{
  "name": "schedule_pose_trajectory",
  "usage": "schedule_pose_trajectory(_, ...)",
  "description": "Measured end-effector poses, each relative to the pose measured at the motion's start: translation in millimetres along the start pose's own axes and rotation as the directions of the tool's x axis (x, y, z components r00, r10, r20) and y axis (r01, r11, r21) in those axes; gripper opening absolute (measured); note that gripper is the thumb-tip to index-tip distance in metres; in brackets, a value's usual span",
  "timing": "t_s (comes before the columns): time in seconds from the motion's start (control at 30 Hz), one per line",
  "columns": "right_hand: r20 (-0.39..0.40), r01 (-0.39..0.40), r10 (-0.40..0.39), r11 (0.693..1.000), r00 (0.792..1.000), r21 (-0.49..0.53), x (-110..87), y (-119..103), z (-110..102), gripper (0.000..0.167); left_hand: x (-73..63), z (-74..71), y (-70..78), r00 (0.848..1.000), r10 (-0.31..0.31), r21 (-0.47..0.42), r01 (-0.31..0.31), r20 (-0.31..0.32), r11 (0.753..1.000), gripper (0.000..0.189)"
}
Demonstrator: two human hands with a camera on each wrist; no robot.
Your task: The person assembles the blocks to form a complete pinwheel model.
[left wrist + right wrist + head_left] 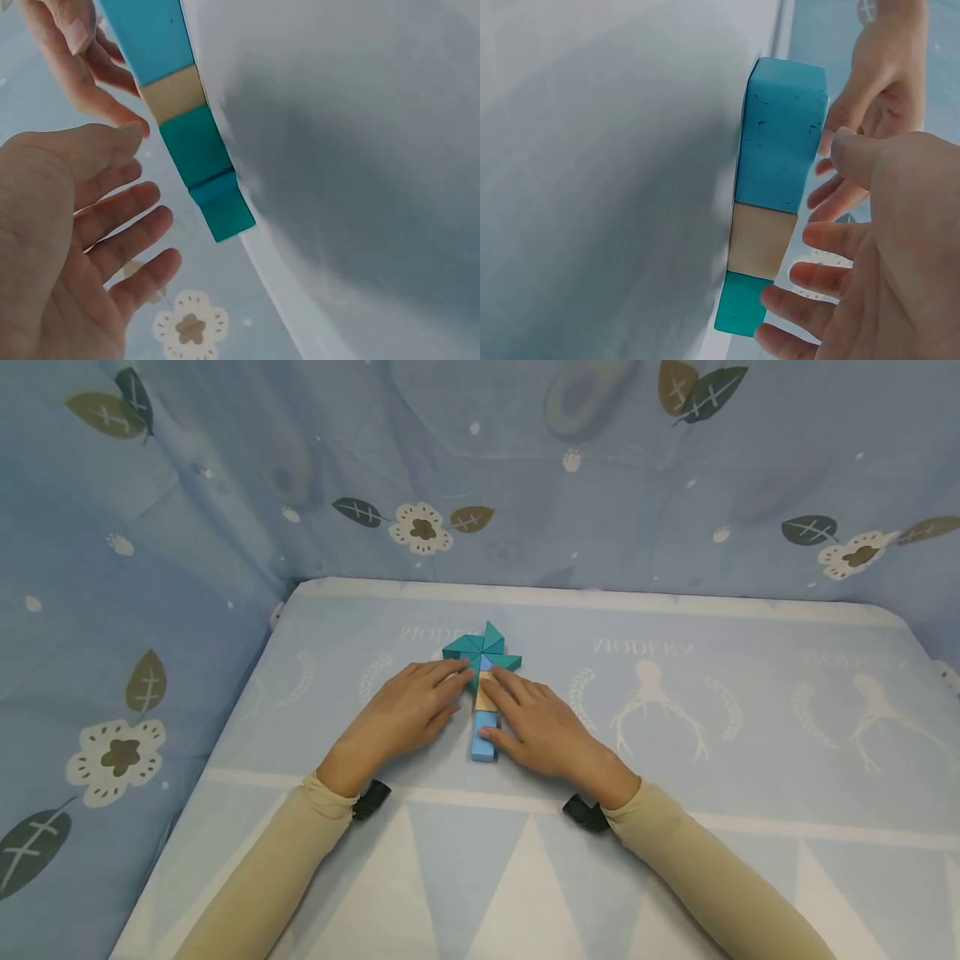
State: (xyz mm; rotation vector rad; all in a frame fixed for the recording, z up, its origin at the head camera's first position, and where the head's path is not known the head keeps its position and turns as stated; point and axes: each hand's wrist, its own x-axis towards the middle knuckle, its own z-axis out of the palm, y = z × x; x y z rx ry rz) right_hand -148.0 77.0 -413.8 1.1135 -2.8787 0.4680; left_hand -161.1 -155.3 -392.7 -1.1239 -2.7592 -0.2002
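Note:
Green triangular blocks (pixel 465 645) lie in a pinwheel shape on the table, with a small violet-blue triangle (pixel 486 666) at its lower middle. Below them, toward the person, a plain wood block (pixel 484 702) and a light blue block (pixel 483 745) form a straight stem. The left hand (pixel 408 703) has its relaxed fingers at the pinwheel's lower left. From the right, the right hand (pixel 543 727) rests its fingertips over the wood block, its thumb by the blue block. In the right wrist view the blue block (pixel 780 139), wood block (pixel 761 240) and a green block (pixel 742 306) stand end to end.
A pale blue and white patterned cloth (pixel 675 710) covers the table. Behind and to the left hangs a blue curtain (pixel 300 460) with leaves and flowers. Black wrist straps (pixel 371 799) show at both sleeves.

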Motion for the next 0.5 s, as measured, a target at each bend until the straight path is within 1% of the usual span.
schedule_pose_trajectory(0.1,-0.019,0.002,-0.002,1.000,1.000,-0.011,1.1,2,-1,0.067,-0.1,-0.4,-8.2,0.999,-0.030,0.003,0.030,-0.045,1.000,0.048)
schedule_pose_trajectory(0.2,-0.029,-0.010,0.010,1.000,1.000,-0.005,-0.7,6,-2,0.066,-1.9,1.1,-18.2,0.995,-0.070,0.012,0.071,-0.071,0.997,0.046)
schedule_pose_trajectory(0.37,-0.007,-0.077,0.077,0.997,0.997,0.003,-10.5,18,-7,0.065,-8.2,0.9,-35.8,0.986,-0.155,0.049,0.158,-0.066,0.986,0.046)
schedule_pose_trajectory(0.43,0.003,-0.114,0.114,0.993,0.993,-0.002,-18.4,27,-12,0.065,-11.4,-1.4,-42.7,0.980,-0.187,0.074,0.191,-0.064,0.979,0.047)
schedule_pose_trajectory(0.5,0.000,-0.141,0.141,0.990,0.990,-0.010,-28.9,39,-18,0.066,-16.4,-5.4,-49.0,0.974,-0.216,0.089,0.222,-0.074,0.971,0.047)
